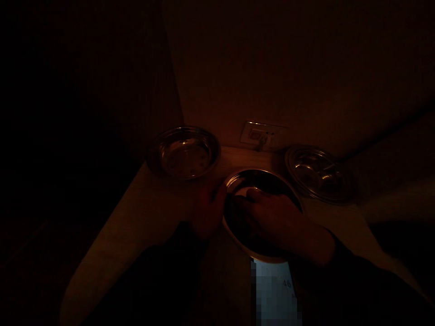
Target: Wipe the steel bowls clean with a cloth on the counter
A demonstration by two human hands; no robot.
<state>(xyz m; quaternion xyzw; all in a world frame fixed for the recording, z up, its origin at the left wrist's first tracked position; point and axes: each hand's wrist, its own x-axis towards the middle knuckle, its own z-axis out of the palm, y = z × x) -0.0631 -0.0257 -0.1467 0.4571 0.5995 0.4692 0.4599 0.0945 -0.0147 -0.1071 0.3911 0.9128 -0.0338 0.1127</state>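
Observation:
In the dim light, my left hand (209, 210) grips the left rim of a round shiny metal bowl (272, 179), thumb near the edge. The bowl tilts toward me over the near part of the wooden table. Inside it reaches my right hand (272, 215), its fingers curled together close to the inner surface. Shadow hides the fingertips, so I cannot tell what they hold, if anything.
Another metal bowl (185, 158) stands at the back left of the wooden table (129, 226). At the back right lies a compartmented metal plate (317, 174). A wall socket (261, 134) has something plugged in. A lit phone-like screen (275, 290) shows below the held bowl.

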